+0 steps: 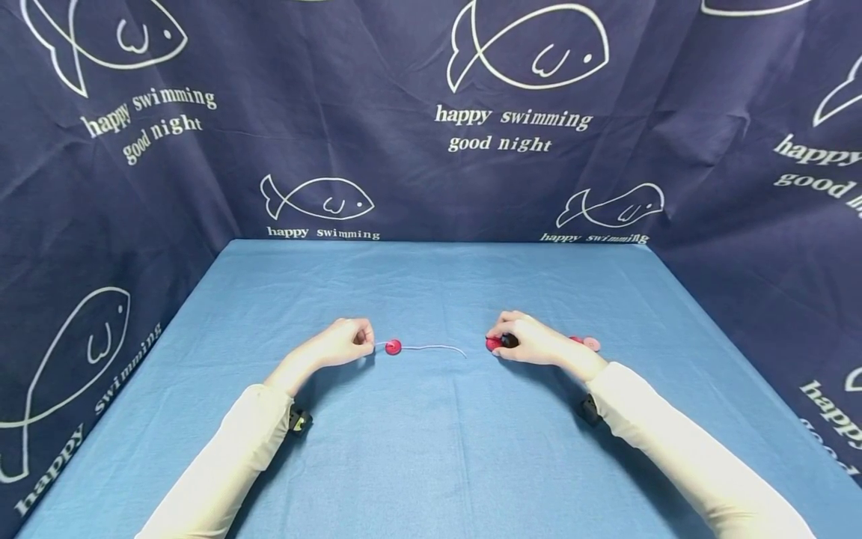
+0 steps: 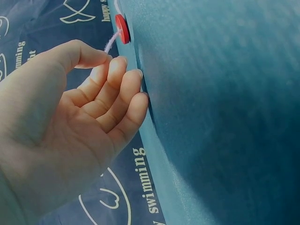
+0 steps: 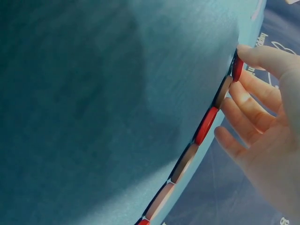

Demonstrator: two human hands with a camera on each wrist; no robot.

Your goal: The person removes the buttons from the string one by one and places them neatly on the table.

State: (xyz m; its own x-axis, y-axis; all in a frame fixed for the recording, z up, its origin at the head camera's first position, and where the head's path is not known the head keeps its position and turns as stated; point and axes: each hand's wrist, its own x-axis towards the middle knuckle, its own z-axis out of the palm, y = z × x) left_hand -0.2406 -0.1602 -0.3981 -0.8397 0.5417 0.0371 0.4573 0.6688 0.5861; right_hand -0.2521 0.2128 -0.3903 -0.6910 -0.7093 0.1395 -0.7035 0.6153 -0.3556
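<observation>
My left hand (image 1: 346, 342) pinches the end of a thin white string (image 2: 110, 43) between thumb and fingertips. A red button (image 1: 393, 346) is threaded on that string, just beyond the fingertips, and the string's free tail (image 1: 431, 347) runs right across the cloth. Over at the right, my right hand (image 1: 528, 340) pinches another red button (image 3: 238, 66) by its edges, thumb on one side and fingers on the other. That button sits at the end of a row of buttons on the cloth, partly hidden under the hand from above.
In the right wrist view the row continues with another red button (image 3: 206, 126), a brownish one (image 3: 185, 163) and a pink one (image 3: 160, 201). A pale pink button (image 1: 592, 343) shows past the right wrist. Blue cloth (image 1: 431, 442) covers the table; a dark printed curtain (image 1: 404, 150) hangs behind.
</observation>
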